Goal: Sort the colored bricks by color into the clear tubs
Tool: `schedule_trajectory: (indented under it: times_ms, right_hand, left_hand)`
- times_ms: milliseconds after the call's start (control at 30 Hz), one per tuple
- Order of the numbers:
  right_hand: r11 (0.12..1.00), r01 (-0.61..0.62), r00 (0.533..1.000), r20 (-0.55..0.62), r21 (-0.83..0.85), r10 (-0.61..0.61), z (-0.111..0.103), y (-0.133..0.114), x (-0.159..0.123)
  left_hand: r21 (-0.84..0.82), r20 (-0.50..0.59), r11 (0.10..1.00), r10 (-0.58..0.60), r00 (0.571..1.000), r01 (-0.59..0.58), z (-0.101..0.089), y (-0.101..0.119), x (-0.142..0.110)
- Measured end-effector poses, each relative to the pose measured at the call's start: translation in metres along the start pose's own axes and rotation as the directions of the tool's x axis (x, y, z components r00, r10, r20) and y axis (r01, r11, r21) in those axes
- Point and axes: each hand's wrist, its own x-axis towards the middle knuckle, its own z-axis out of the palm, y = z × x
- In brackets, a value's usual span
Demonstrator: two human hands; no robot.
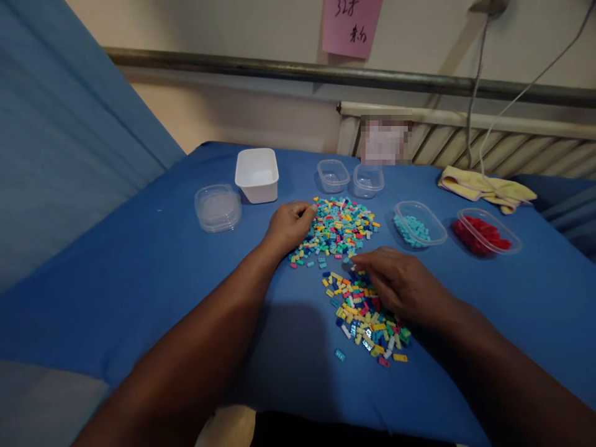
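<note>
Small toy building bricks in many colours lie in two heaps on the blue cloth. At the left edge of the larger, mostly teal heap (342,226), my left hand (289,226) rests with its fingers curled closed; anything inside is hidden. My right hand (403,279) hovers over the upper right of the nearer heap (356,310), which has many yellow bricks. Its thumb and fingertips come together in a pinch in the gap between the heaps, beside a few loose bricks. What that pinch holds is too small to make out.
A white tub (257,177) and stacked clear lids (218,208) stand at the left. Behind the heaps are two clear tubs (333,177). At right sit a tub of teal bricks (431,230), a tub of red bricks (507,233) and a yellow cloth (484,186).
</note>
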Motion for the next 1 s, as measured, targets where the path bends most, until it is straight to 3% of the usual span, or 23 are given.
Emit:
schedule_trajectory:
  times_ms: [167,567,667,800,1000]
  right_hand:
    - [0.995,-0.096,0.986,-0.14,-0.038,0.09,-0.003,0.01,0.0]
    - [0.948,-0.251,0.968,-0.024,-0.197,0.252,0.016,0.017,0.025]
    - [0.963,-0.208,0.978,-0.015,-0.17,0.209,0.014,0.015,0.024]
    - [0.988,-0.053,0.998,0.037,-0.148,0.059,0.014,0.012,0.025]
    - [0.975,-0.056,0.99,0.117,-0.214,0.082,0.013,0.01,0.029]
  left_hand:
    - [0.011,-0.005,1.0,0.001,1.0,-0.001,0.0,-0.001,0.0]
    - [0.019,-0.013,1.0,-0.002,1.0,0.003,0.0,-0.001,0.001]
    - [0.015,-0.009,1.0,0.02,1.0,-0.02,0.001,-0.001,0.001]
    - [0.03,-0.007,0.999,0.013,1.0,-0.013,0.001,0.0,0.001]
    - [0.016,-0.005,1.0,0.022,1.0,-0.022,0.001,0.0,0.001]
